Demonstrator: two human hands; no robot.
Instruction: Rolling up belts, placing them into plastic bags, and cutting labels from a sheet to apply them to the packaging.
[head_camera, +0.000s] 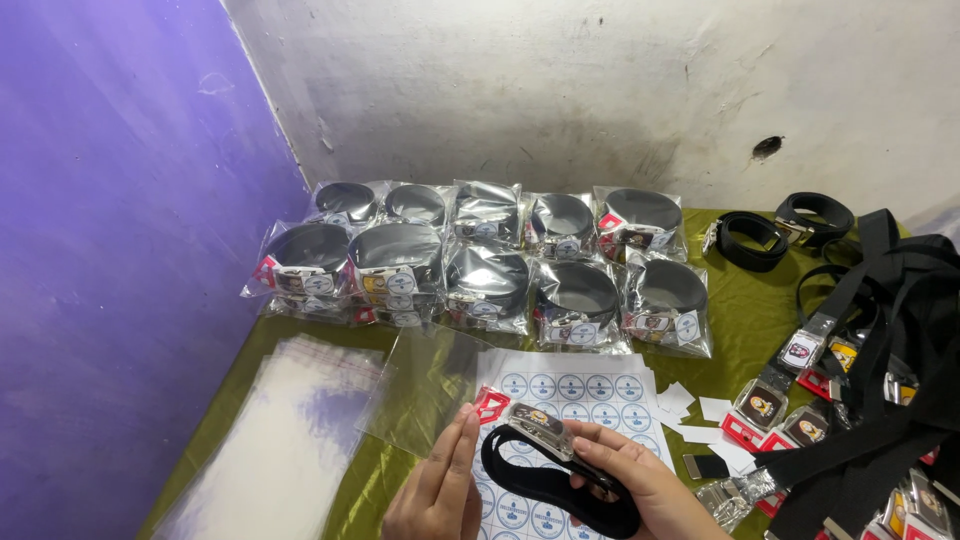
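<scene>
Two walls, purple at 9 o'clock and stained white at 12, meet behind an olive-green tablecloth (730, 330) stacked with bagged belts (480, 260). Right hand (640, 480) pinches a coiled black belt (555, 490) by its metal buckle (540, 425), over a sticker sheet (575, 385). Left hand (440, 490), fingers flat and together, touches the coil at its 9 o'clock. Loose belts (880, 400) lie at 3 o'clock.

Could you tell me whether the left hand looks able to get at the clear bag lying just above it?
Probably yes. The left hand is flat and holds nothing, and the clear bag lies on the green cloth just beyond its fingertips with nothing between. The right hand holds the coiled belt.
</scene>
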